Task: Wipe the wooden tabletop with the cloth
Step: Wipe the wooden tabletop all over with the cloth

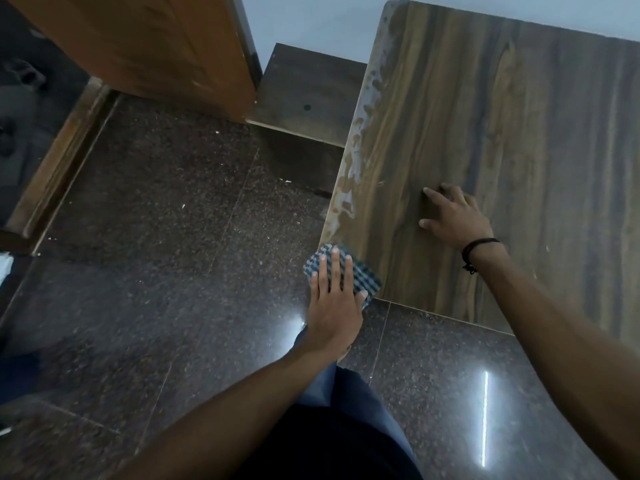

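One cloth (364, 277) under the flat left hand (334, 306), one wooden tabletop (519, 116) under the splayed, empty right hand (457, 216).

The dark streaky wooden tabletop (502, 116) runs out of sight toward three o'clock; its near corner lies under the blue-and-white checked cloth (365, 277), itself half under the left hand (332, 306).

left hand (333, 308) flat on checked cloth (363, 277) at wooden tabletop (519, 133) corner, right hand (455, 218) on the wood
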